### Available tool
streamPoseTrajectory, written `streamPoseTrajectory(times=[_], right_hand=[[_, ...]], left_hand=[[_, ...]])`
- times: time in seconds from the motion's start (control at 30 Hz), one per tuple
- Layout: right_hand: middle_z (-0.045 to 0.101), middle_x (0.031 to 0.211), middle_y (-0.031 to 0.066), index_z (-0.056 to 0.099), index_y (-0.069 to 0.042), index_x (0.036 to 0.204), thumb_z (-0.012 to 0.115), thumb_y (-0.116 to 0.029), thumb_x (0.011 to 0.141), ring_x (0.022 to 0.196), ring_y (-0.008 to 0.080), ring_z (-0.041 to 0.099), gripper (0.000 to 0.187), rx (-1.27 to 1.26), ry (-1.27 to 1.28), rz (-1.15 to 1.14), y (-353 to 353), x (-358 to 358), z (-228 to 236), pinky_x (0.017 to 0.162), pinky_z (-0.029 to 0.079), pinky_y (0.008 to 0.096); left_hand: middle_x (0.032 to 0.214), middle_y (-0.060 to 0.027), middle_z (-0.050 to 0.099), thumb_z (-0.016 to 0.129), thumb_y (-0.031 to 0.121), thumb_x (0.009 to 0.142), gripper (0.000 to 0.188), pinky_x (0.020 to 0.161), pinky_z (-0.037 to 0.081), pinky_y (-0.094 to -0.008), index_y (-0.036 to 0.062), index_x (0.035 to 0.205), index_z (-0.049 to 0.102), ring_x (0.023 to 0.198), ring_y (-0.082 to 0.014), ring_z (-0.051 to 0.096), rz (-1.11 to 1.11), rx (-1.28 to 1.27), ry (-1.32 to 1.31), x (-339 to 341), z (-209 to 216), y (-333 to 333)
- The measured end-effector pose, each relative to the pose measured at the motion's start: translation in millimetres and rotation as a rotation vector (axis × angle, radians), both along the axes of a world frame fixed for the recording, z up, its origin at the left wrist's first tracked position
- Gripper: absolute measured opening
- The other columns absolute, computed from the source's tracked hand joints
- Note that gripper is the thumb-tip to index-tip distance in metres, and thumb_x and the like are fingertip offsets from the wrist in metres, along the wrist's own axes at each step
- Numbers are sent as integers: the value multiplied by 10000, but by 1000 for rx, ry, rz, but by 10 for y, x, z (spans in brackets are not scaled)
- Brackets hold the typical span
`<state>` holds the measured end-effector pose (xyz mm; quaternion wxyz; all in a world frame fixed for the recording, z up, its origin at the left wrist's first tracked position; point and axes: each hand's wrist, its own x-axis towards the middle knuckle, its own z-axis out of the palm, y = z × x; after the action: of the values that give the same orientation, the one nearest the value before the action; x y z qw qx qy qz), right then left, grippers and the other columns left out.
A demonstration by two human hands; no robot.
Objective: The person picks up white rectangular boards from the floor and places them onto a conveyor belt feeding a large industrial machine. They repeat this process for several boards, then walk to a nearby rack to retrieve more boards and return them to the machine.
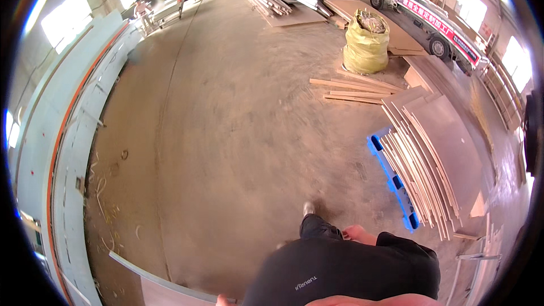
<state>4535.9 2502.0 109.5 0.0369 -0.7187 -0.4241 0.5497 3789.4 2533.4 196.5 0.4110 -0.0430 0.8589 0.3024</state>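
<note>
At the lower left, a flat panel [164, 293] with a pale edge reaches in from the bottom of the view. My left hand [222, 300] is at the right end of that edge, closed on it; only a bit of the fingers shows, and the rest is cut off by the picture's border. My right hand [354, 233] hangs beside my dark trouser leg, its fingers loosely curled in and no object visible in them. My black shirt hides part of the right arm. One shoe [308, 208] is ahead of me on the concrete floor.
To the right, a stack of boards [422, 164] lies on a blue pallet [396, 182]. Beyond it are loose wood strips [357, 90], a full yellow sack [365, 48] and a parked truck [430, 20]. A long pale machine [73, 136] lines the left; a person [141, 12] stands far off.
</note>
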Motion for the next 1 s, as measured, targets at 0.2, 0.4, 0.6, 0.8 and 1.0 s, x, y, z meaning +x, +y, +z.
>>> streamPoseTrajectory(times=[0.2,0.4,0.6,0.8,1.0], right_hand=[[782,1085,110,778,-227,1188,636,-393,951,975,289,757,322,152,-327,302,2049,344,-261,804,596,424],[797,936,67,825,-157,982,631,-480,949,897,252,756,378,-36,-141,-105,4329,1369,447,816,578,412],[775,836,49,816,-137,977,637,-552,977,769,215,731,452,51,-228,-167,6487,2351,1068,761,565,395],[724,763,49,804,-136,1024,664,-496,993,672,169,672,387,159,-77,-306,8531,2526,1055,691,545,354],[774,906,23,776,-128,1095,678,-378,998,763,139,706,285,-43,24,128,9588,2770,569,724,572,356]], left_hand=[[995,-167,722,725,157,828,332,821,552,-513,-29,1102,697,925,-306,678,-88,-47,40,969,70,2007],[983,-190,721,715,146,834,333,804,553,-509,-45,1106,681,907,-316,678,-95,-43,86,1814,209,3913],[971,-212,720,706,135,840,335,787,555,-506,-61,1110,666,889,-325,678,-72,-67,164,2243,246,5484],[959,-235,719,697,123,846,337,770,556,-502,-77,1113,651,871,-335,678,45,-76,362,2350,-169,6891],[1182,-190,749,704,334,844,583,827,589,-435,-60,1273,684,980,-273,714,104,284,192,3394,-63,8770]])
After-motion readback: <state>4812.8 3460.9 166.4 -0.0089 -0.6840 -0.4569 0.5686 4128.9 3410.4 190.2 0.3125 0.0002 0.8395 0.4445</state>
